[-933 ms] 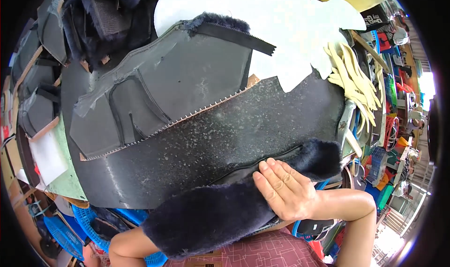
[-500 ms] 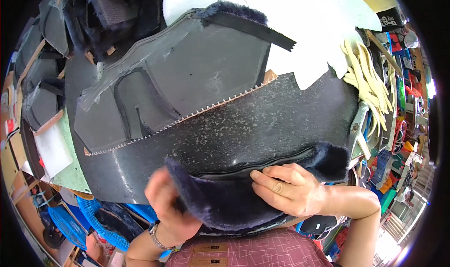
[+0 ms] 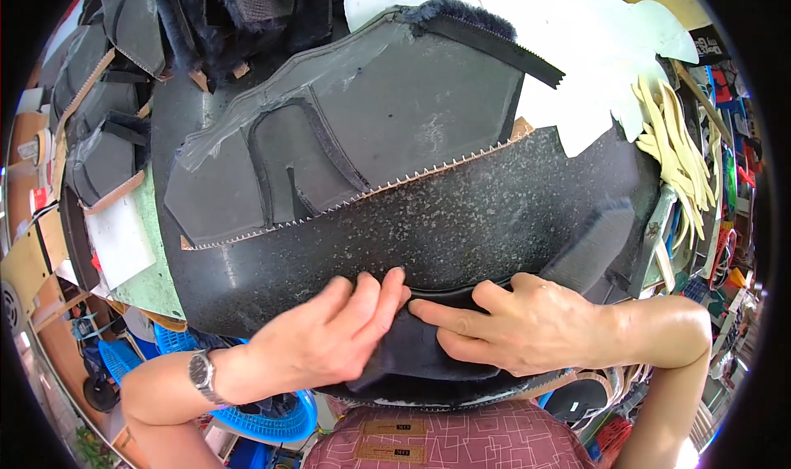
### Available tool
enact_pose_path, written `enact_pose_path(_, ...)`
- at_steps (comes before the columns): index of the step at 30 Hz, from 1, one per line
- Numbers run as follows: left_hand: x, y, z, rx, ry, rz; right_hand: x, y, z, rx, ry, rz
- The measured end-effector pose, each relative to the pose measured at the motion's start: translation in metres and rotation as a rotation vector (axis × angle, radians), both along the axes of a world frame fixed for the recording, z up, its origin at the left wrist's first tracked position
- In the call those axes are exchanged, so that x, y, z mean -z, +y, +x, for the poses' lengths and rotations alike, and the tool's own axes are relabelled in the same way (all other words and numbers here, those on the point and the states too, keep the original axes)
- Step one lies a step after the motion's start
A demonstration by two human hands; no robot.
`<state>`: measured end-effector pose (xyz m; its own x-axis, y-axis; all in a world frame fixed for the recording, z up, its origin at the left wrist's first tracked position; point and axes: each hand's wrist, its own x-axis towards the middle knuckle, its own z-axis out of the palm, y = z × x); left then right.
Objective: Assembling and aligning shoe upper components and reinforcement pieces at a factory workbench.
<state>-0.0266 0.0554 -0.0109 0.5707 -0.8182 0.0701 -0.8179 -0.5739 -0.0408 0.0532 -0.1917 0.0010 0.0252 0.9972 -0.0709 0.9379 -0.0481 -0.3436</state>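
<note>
A: Where is the fur piece (image 3: 412,350) right now?

B: At the near edge of the dark speckled sheet (image 3: 494,214), just in front of the person's chest. Its far end (image 3: 595,240) rises off to the right, pile showing at the edge.

A: And the hands?

B: Both lie on it, flat. The left hand (image 3: 325,341) has its fingers (image 3: 375,300) stretched and pressed down over the fur's left part; the right hand (image 3: 515,329) has its fingers (image 3: 449,314) extended too, tips pointing left, nearly meeting the other hand's. Neither is closed around anything; they press rather than grip.

A: What could go wrong from here?

B: I'd judge the main risk is the fur creeping. It is soft and only held by flat palms, so an uneven push could slide it off the curved black edge (image 3: 449,290) it lies along, leaving a wrinkle or a gap.

A: Anything else?

B: The raised right end is unheld. If it flops or drags, it may pull the pressed part askew. Also the grey panel (image 3: 371,131) with its toothed edge sits just beyond on the same sheet; a shove forward could nudge it.

A: And the table?

B: Crowded. Yellow strips (image 3: 676,156) lie at the right, dark cut pieces (image 3: 107,140) at the left. Loose pile could pick up grit from the speckled sheet, though I cannot tell if it is sticky.
</note>
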Motion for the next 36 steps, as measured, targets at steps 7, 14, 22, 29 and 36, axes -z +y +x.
enact_pose_path(7, -0.028, 0.008, -0.001, -0.301, 0.448, -0.251, 0.001, -0.005, -0.002, -0.036, -0.013, 0.0)
enact_pose_path(14, 0.017, -0.088, -0.044, -0.503, 0.496, -0.821, 0.017, -0.059, 0.0, -0.096, -0.768, 0.674)
enact_pose_path(22, 0.003, -0.126, -0.009, -0.392, 0.447, -0.565, 0.02, -0.123, 0.011, 0.754, 0.649, 0.254)
enact_pose_path(29, 0.013, -0.129, 0.001, -0.205, 0.423, -0.524, 0.015, -0.107, 0.012, 0.973, 0.612, 0.338)
enact_pose_path(36, 0.002, -0.142, 0.027, -0.169, 0.452, -0.314, -0.016, -0.12, 0.04, 0.821, 0.614, -0.032)
